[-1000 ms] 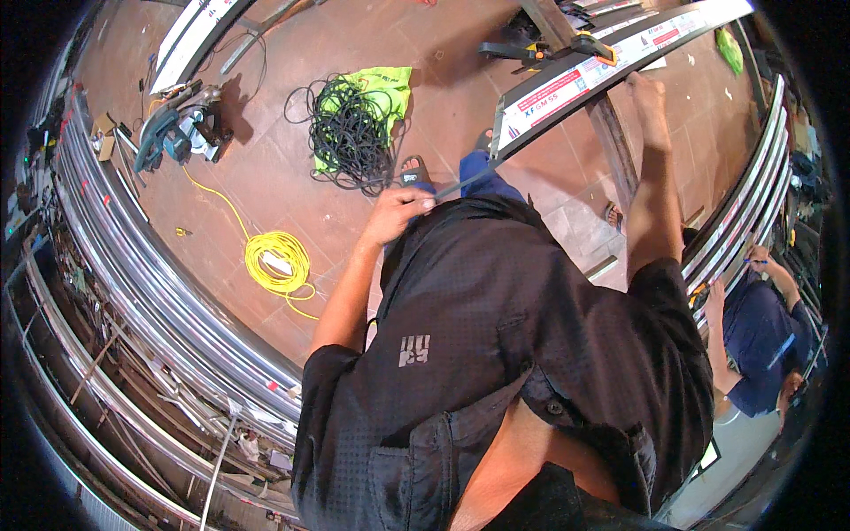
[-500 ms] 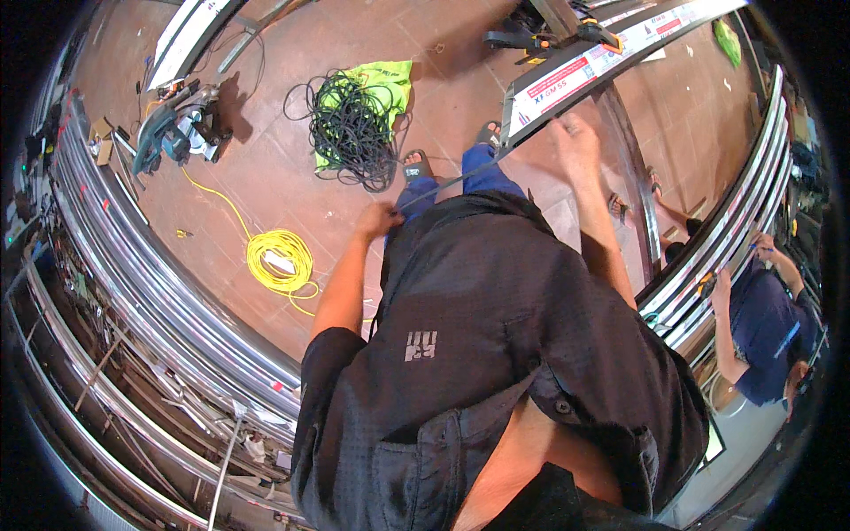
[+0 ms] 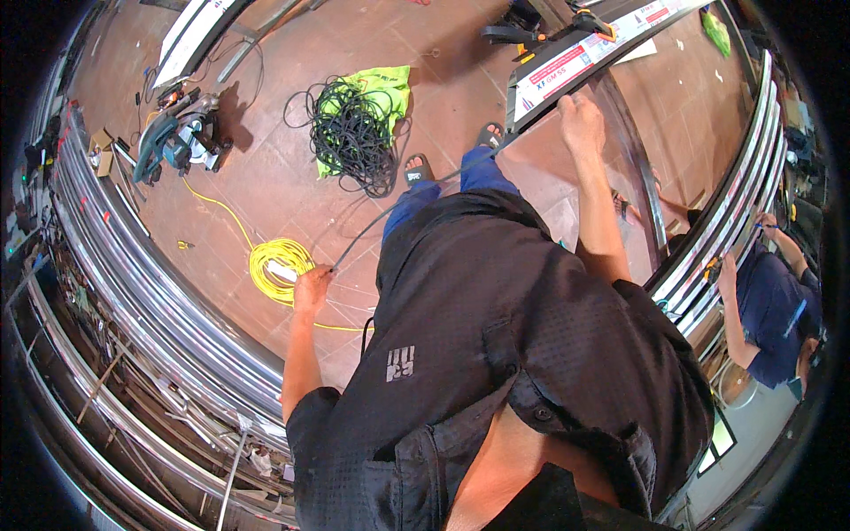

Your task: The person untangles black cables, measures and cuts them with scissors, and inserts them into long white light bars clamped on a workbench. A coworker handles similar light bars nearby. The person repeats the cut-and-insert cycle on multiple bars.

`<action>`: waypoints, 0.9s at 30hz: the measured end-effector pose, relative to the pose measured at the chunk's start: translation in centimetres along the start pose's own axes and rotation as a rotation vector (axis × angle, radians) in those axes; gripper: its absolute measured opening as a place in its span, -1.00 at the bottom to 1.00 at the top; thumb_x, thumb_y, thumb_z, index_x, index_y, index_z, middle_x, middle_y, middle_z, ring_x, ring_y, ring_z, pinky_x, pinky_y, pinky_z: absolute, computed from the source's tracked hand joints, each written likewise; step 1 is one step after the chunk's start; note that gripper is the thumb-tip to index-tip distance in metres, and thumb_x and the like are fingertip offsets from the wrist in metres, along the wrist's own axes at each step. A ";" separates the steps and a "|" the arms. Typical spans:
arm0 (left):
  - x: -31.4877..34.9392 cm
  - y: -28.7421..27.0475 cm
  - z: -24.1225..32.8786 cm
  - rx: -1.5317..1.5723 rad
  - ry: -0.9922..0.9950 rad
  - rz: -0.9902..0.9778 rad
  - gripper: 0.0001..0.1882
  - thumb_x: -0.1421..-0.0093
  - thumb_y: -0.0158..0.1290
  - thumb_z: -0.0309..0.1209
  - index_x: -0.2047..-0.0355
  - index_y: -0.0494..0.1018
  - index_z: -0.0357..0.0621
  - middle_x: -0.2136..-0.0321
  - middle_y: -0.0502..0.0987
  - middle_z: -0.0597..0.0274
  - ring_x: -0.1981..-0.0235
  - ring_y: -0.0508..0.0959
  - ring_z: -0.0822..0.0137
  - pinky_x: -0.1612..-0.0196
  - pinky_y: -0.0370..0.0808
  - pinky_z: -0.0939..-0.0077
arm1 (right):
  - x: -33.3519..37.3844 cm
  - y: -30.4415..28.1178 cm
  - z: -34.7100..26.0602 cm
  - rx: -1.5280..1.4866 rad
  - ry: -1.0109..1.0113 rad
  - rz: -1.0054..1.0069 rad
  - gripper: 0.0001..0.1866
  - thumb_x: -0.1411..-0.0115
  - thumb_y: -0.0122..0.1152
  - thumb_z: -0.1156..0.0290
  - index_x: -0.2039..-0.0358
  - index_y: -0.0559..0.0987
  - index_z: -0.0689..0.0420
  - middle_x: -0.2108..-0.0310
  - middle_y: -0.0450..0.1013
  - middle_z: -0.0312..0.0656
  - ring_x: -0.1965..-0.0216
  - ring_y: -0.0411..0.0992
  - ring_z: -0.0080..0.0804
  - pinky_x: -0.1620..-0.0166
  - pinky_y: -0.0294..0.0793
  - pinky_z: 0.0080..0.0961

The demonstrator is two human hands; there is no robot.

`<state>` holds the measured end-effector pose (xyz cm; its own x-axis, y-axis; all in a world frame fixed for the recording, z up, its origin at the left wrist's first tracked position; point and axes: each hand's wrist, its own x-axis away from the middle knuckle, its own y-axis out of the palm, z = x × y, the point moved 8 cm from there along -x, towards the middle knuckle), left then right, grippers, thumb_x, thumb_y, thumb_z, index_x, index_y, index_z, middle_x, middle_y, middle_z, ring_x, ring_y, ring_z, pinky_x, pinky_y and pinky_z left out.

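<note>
A thin black strip (image 3: 376,221), which looks like a rubber gasket, is pinched in my left hand (image 3: 312,288), held low out to the left. From there it curves up across my legs to the near end of a long frame profile (image 3: 567,75) covered in white and red film. Fingers curled together, my right hand (image 3: 582,126) is at the lower edge of that profile; whatever it grips there is hidden. On the floor ahead lies a tangle of similar black strip (image 3: 350,133) over a lime-green bag (image 3: 390,84).
An orange and black clamp (image 3: 593,25) sits on the profile. To the left are a circular saw (image 3: 181,133), a coiled yellow cord (image 3: 266,257) and stacked metal profiles (image 3: 133,257). At right, another person (image 3: 766,301) works beside more profiles (image 3: 730,203).
My left hand has swung outward and down to the left, drawing the black strip into a longer curve. My right hand has moved slightly up along the profile, fingers now more closed.
</note>
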<state>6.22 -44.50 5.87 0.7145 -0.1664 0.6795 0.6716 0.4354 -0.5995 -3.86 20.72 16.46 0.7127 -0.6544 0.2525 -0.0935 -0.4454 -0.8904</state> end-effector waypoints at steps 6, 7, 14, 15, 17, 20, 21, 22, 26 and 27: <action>-1.8 0.2 6.9 0.391 0.138 0.087 -0.78 -0.15 0.25 -0.43 0.21 0.63 -0.25 0.22 0.69 0.07 0.13 0.66 0.27 0.04 0.54 0.41 | -10.1 -3.1 4.8 0.071 -0.068 0.148 -0.56 -0.21 0.00 0.15 0.21 0.63 0.27 0.20 0.55 0.25 0.11 0.53 0.18 0.00 0.44 -0.03; -2.4 0.6 8.4 0.395 0.150 0.068 -0.78 -0.15 0.25 -0.43 0.21 0.63 -0.26 0.22 0.69 0.08 0.13 0.65 0.29 0.04 0.54 0.41 | -11.9 -3.6 5.9 0.011 -0.065 0.140 -0.56 -0.20 0.00 0.15 0.21 0.63 0.29 0.20 0.55 0.26 0.10 0.53 0.17 0.00 0.43 -0.04; -6.4 3.6 21.8 0.417 0.204 -0.053 -0.76 -0.14 0.29 -0.40 0.23 0.61 -0.27 0.31 0.67 0.10 0.23 0.63 0.32 0.11 0.50 0.41 | -27.3 -8.2 13.8 0.008 -0.010 0.115 -0.50 -0.23 -0.03 0.08 0.13 0.62 0.25 0.07 0.53 0.22 -0.02 0.49 0.15 -0.11 0.40 -0.07; -6.7 3.9 23.5 0.452 0.191 -0.062 -0.77 -0.14 0.29 -0.40 0.25 0.60 -0.27 0.31 0.66 0.12 0.23 0.61 0.35 0.09 0.49 0.41 | -29.2 -8.7 14.4 0.132 -0.097 0.129 -0.52 -0.26 -0.06 0.10 0.13 0.62 0.24 0.08 0.54 0.22 -0.02 0.50 0.14 -0.10 0.41 -0.05; -7.4 4.4 27.1 0.512 0.208 -0.057 -0.78 -0.14 0.29 -0.40 0.27 0.58 -0.27 0.30 0.65 0.16 0.21 0.58 0.40 0.06 0.48 0.41 | -33.9 -10.2 16.9 0.251 -0.079 0.166 -0.56 -0.31 -0.12 0.15 0.14 0.63 0.20 0.09 0.56 0.18 -0.03 0.51 0.12 -0.09 0.42 -0.02; -8.1 4.8 32.4 0.511 0.309 -0.010 -0.74 -0.12 0.31 -0.35 0.27 0.59 -0.27 0.34 0.65 0.05 0.27 0.64 0.23 0.15 0.51 0.35 | -41.0 -11.0 19.8 0.578 -0.209 0.144 -0.58 -0.35 -0.17 0.20 0.15 0.65 0.13 0.04 0.56 0.10 -0.06 0.50 0.10 -0.13 0.41 0.01; -8.4 4.9 34.0 0.443 0.353 0.014 -0.74 -0.13 0.31 -0.34 0.26 0.60 -0.26 0.30 0.65 0.04 0.24 0.64 0.19 0.11 0.51 0.32 | -43.2 -11.3 20.8 0.564 -0.242 0.136 -0.58 -0.35 -0.17 0.20 0.16 0.66 0.12 0.02 0.56 0.08 -0.07 0.49 0.09 -0.14 0.40 0.01; -8.9 5.3 35.3 0.353 0.382 0.031 -0.73 -0.14 0.31 -0.32 0.24 0.60 -0.24 0.26 0.66 0.02 0.21 0.64 0.14 0.08 0.51 0.29 | -45.1 -11.7 21.6 0.518 -0.273 0.146 -0.58 -0.35 -0.16 0.19 0.15 0.66 0.11 0.01 0.55 0.07 -0.08 0.49 0.09 -0.16 0.39 0.00; -11.1 8.5 37.9 0.153 0.628 0.072 -0.70 -0.19 0.24 -0.24 0.16 0.60 -0.17 0.20 0.65 -0.03 0.14 0.63 -0.04 0.04 0.51 0.11 | -47.9 -12.1 24.4 0.480 -0.110 0.094 -0.55 -0.37 -0.16 0.15 0.13 0.66 0.12 0.00 0.55 0.08 -0.09 0.48 0.10 -0.19 0.36 -0.01; -12.6 10.5 36.4 0.014 0.530 -0.036 -0.70 -0.21 0.21 -0.23 0.13 0.60 -0.13 0.19 0.65 -0.03 0.13 0.63 -0.05 0.04 0.51 0.08 | -46.4 -11.8 23.4 0.624 -0.175 0.083 -0.55 -0.37 -0.16 0.14 0.11 0.66 0.13 0.00 0.55 0.08 -0.09 0.48 0.10 -0.19 0.36 -0.01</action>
<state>-2.84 -5.61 6.39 0.6947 -0.6043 0.3901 0.6972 0.4322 -0.5719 -19.55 70.70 6.42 0.8283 -0.5383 0.1552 0.2306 0.0752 -0.9701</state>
